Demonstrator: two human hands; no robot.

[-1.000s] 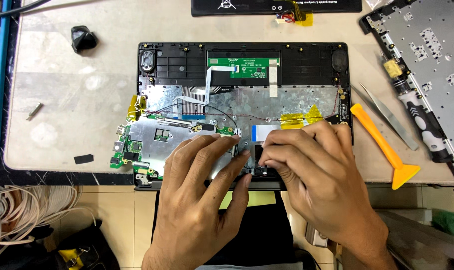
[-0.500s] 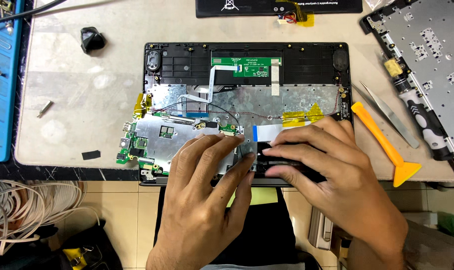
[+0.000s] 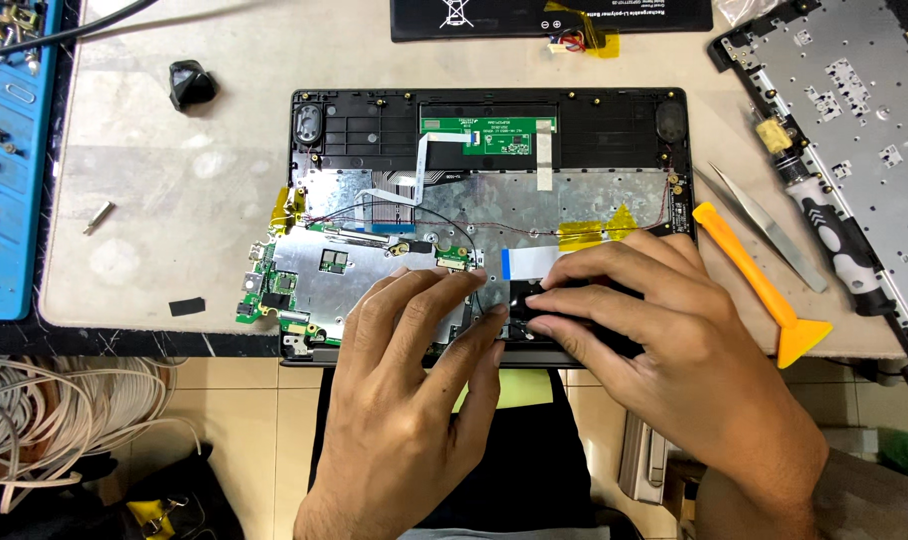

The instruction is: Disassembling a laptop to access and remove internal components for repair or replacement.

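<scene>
Hands meet at the lower middle of the head view, over the near edge of an opened laptop base (image 3: 494, 130) that lies in the centre of a pale work mat (image 3: 164, 220). The left hand (image 3: 414, 370) lies flat on the silver metal shield (image 3: 324, 290), its fingers (image 3: 444, 300) spread a little and stretched toward a small black part (image 3: 524, 298). The right hand (image 3: 654, 330) comes in from the lower right; its fingers lie close together and its fingertips press on that black part, which sits just below a white flat ribbon cable (image 3: 529, 262). Whether the part is pinched or only pressed I cannot tell.

At the left edge of the shield a green circuit board (image 3: 264, 295) sticks out. A second green board (image 3: 509, 140) sits in the upper middle of the base, and yellow tape (image 3: 599, 232) lies right of centre. At the right of the frame are an orange pry tool (image 3: 764, 290), metal tweezers (image 3: 769, 228), a screwdriver (image 3: 824, 235) and a grey keyboard panel (image 3: 854, 90). A black battery (image 3: 544, 15) lies along the top edge, a blue tray (image 3: 9, 170) at the left, a black cap (image 3: 190, 84) at upper left, and white cables (image 3: 64, 420) at lower left.
</scene>
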